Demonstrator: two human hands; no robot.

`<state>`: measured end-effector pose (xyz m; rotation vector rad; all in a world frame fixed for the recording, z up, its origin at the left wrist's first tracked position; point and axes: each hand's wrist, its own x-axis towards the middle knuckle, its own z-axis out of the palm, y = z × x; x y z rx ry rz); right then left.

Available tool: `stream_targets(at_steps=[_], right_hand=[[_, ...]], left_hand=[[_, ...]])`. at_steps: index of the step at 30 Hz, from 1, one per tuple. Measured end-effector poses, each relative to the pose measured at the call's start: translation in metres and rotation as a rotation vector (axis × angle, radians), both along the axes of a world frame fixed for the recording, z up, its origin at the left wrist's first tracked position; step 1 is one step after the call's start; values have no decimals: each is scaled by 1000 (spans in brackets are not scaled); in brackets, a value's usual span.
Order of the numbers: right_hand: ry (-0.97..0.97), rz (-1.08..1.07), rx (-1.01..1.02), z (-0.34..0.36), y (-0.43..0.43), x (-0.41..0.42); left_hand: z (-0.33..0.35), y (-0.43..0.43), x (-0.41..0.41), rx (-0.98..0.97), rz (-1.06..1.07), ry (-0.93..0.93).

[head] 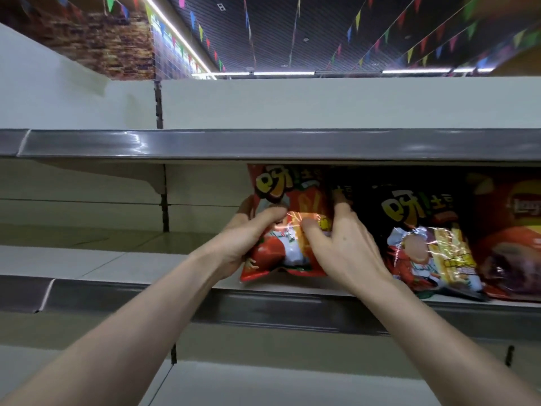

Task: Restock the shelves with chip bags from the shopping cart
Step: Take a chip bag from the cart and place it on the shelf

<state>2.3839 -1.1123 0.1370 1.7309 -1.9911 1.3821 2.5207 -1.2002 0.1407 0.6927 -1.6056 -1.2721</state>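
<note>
Both hands (243,230) (345,244) grip red chip bag (288,250) between them.

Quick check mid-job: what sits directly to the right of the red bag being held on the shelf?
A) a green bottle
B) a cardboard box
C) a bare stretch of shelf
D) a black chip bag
D: a black chip bag stands on the same shelf, right beside the red chip bag that the left hand and right hand both grip.
</note>
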Motion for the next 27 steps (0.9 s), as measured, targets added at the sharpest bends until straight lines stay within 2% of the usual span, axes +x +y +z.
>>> stream_targets(at_steps=[4,8,12,14,18,21,23,27], right_hand=[[31,-59,-26,-10,15,-19],[118,-115,-59,-22,19,-28],[264,-146,-206,-24,13,-35],[328,-146,-247,-24,5,-39],[373,-148,-207,-32,-5,-43],[447,-213,-239,-34,-5,-45],[527,-266,-269,-30,-4,-44],[628,-225,-285,-27,-11,-44]], left_hand=[[-4,8,-28,-68,-72,-156],[-11,16,-48,-236,4,-309],[-13,20,-54,-351,61,-377],[-14,19,-53,-324,96,-394],[-18,19,-52,-191,199,-493],[-19,19,-53,-237,296,-500],[-23,16,-51,-441,425,-450],[-25,10,-54,-1090,667,-527]])
